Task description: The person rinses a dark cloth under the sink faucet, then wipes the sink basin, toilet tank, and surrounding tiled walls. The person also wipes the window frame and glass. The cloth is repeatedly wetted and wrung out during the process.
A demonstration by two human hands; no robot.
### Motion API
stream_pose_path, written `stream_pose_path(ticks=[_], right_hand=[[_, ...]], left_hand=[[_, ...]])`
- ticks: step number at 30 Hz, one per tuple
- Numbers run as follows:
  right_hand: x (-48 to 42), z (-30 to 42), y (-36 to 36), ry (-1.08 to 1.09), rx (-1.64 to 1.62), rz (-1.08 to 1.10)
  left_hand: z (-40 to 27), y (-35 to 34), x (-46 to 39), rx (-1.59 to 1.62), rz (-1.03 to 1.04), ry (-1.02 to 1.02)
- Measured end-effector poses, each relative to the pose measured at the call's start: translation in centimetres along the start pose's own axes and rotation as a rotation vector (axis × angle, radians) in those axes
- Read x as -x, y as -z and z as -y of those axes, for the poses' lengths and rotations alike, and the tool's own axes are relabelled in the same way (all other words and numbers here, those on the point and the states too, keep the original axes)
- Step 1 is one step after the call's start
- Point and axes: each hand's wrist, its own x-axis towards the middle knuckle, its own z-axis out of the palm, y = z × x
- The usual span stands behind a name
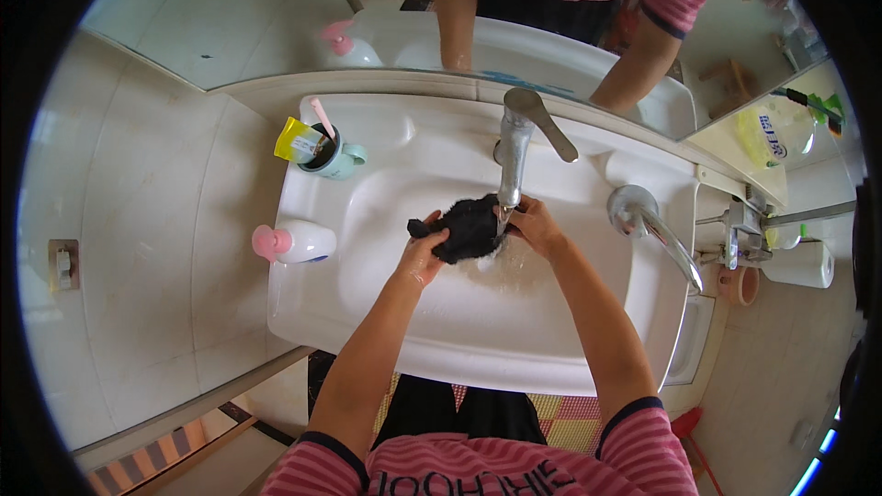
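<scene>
A soft, dark black item (468, 231), fuzzy-edged and apparently wet cloth, hangs over the basin with a small rounded lump at its left end. My left hand (424, 251) grips its left side, thumb on top. At its right edge, the fingers of my right hand (537, 224) pinch it beside the spout; part of those fingers is hidden. Water (504, 217) runs from the metal faucet (513, 145) onto the item's right side. Below, cloudy water spreads in the white sink (524, 337).
A mint-green mug (337, 164) holds a yellow tube (296, 141) and a pink-handled brush (322, 117). A pink-topped pump bottle (303, 241) lies on the left rim. Right of the basin is a curved chrome spout (665, 238). A mirror (275, 14) spans the back.
</scene>
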Motion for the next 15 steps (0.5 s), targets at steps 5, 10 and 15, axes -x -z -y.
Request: stream_pose_path(ticks=[5,10,15], right_hand=[[0.3,-0.3,-0.5,-0.176,-0.400,-0.223],[3.4,-0.6,-4.0,0.121,0.087,-0.161],[7.3,-1.0,-10.8,0.713,0.874,-0.279]], left_hand=[[1.5,-0.1,-1.3,-0.403,-0.471,-0.021],[2.3,-3.9,0.6,0.347,0.060,0.157],[4.2,-3.2,-1.7,0.319,0.434,0.297]])
